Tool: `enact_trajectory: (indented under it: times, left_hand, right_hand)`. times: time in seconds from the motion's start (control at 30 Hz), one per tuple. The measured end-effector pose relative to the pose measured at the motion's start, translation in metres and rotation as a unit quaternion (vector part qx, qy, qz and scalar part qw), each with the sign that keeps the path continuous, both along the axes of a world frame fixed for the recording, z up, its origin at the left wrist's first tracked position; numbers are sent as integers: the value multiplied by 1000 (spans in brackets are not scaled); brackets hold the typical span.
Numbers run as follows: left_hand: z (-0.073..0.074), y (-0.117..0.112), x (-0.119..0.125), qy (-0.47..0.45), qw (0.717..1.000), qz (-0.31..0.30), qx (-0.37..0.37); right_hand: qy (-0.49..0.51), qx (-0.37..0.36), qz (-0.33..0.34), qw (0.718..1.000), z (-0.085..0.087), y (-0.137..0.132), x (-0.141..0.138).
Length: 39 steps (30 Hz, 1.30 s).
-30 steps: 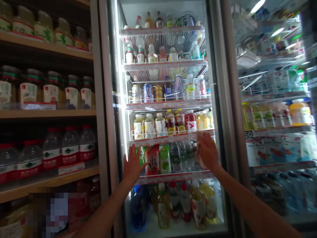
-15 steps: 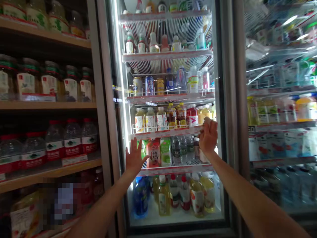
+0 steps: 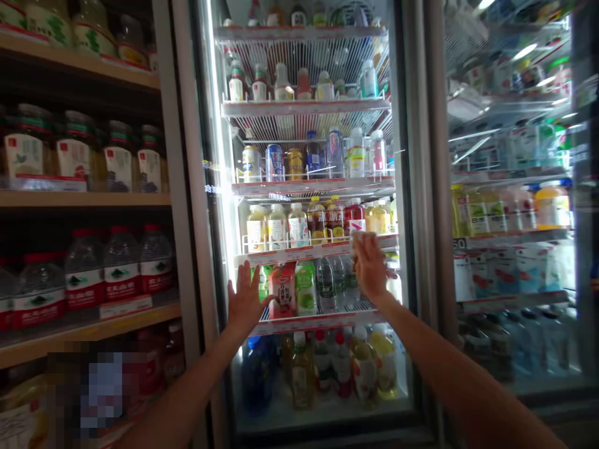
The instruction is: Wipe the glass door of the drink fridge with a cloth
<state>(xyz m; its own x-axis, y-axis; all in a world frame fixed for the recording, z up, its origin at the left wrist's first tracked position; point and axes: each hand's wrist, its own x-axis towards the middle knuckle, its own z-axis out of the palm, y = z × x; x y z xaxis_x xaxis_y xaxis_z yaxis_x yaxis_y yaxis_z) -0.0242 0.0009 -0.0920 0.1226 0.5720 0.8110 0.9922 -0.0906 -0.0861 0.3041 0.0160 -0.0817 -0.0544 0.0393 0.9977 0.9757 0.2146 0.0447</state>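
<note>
A closed glass door (image 3: 395,374) of a lit drinks cooler stands before me. My left hand (image 3: 246,296) is raised at its left side, fingers spread, palm toward the glass, holding nothing. Farther right, my right hand (image 3: 372,271) presses a crumpled pale cloth (image 3: 361,238) against the glass. Motion blurs that hand, and its fingers cover much of the cloth. Behind the glass, between the hands, are a red drink carton (image 3: 282,292), a green drink carton (image 3: 306,290) and several clear bottles (image 3: 326,284).
To the left, wooden shelves (image 3: 93,199) carry several red-capped water bottles (image 3: 84,268) and jars. A metal frame post (image 3: 421,187) divides this door from another stocked cooler (image 3: 510,243) on the right. More bottles (image 3: 302,374) stand on the cooler's floor.
My right hand has moved left across the glass with the cloth, from the door's right edge toward its middle. My left hand keeps its spread pose; the view has shifted slightly.
</note>
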Motion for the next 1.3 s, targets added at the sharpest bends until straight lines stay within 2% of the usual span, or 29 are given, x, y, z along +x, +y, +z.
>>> enact_trajectory:
  times: [0.07,0.13,0.17,0.23,0.33,0.4,0.47,0.57,0.63,0.7,0.77,0.8,0.9,0.97,1.0,1.1,1.17,1.3]
  left_hand:
    - [1,-1,0,0,1000,3,-3]
    - [1,-1,0,2,1000,4,-4]
    - [1,-1,0,2,1000,4,-3]
    - [2,-1,0,3,1000,2,-4]
    - [1,-1,1,-5,1000,0,-9]
    - [0,-1,3,-12,1000,-2,-13]
    - [-2,-1,5,-17,1000,-5,-16]
    - [-4,0,7,-23,1000,-5,-10]
    - [-5,1,7,-25,1000,-4,-1]
    - [-9,2,7,-21,1000,-3,1]
    - [-15,2,7,-11,1000,-7,2]
    - [-19,2,7,-6,1000,-11,3]
    - [-30,4,11,-7,1000,-23,6]
    - [-33,4,13,-18,999,-25,9]
    - [-34,4,14,-23,999,-26,11]
    - [-36,2,15,-21,999,-32,15]
    - [-38,0,15,3,999,-43,7]
    - [-46,-3,22,32,998,-51,-3]
  right_hand:
    - [-138,-47,26,989,-10,-3,-24]
    - [-192,-69,33,978,-15,-5,-34]
    - [-168,-69,26,983,-15,-5,-31]
    - [-47,-52,1,998,-11,-5,-11]
    - [142,-11,-28,989,-10,-5,35]
    - [204,15,-32,978,-17,-7,54]
    - [230,40,-30,972,-29,-9,53]
    - [204,51,-14,978,-50,-9,10]
    - [114,16,8,993,-59,-6,-26]
    - [-20,-30,28,999,-63,-5,-48]
    - [-94,-53,31,994,-62,-6,-45]
    - [-84,-50,24,995,-61,-8,-35]
    - [56,7,-12,998,-57,-12,-1]
    - [99,30,-22,994,-57,-13,4]
    - [75,22,-16,997,-59,-14,0]
    - [-81,-58,19,995,-68,-15,-19]
    - [-109,-81,25,990,-70,-15,-21]
    - [56,-8,-3,998,-67,-13,-4]
